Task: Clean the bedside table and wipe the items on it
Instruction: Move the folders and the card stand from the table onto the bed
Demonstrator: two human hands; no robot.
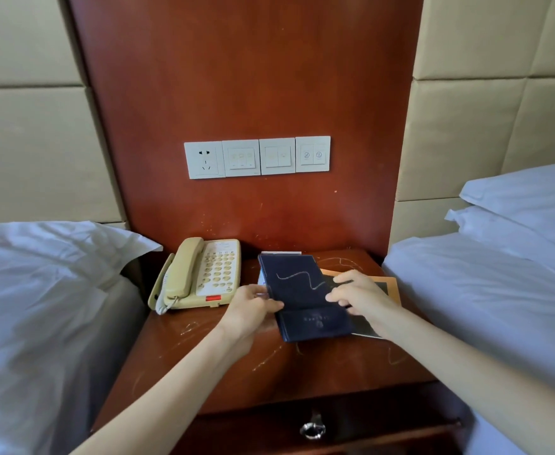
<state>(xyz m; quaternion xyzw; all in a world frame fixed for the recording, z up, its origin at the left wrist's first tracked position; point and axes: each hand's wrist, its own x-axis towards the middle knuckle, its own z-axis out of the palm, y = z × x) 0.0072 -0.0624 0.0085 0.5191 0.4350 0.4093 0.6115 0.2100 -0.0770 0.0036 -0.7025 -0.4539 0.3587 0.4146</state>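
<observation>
A dark blue folder (299, 287) with a chalky squiggle on its cover lies on the reddish-brown bedside table (204, 366). My left hand (253, 307) grips the folder's left edge. My right hand (358, 297) rests its fingers on the folder's right edge, over a booklet with an orange border (389, 287) underneath. A white card (281, 253) peeks out behind the folder. A cream corded telephone (200, 274) sits at the table's back left. Pale scribble marks streak the tabletop.
Beds with white sheets flank the table, left (39, 307) and right (499, 290). A wooden wall panel holds a socket and switch plates (256, 156). A drawer with a metal knob (312, 430) is below the tabletop.
</observation>
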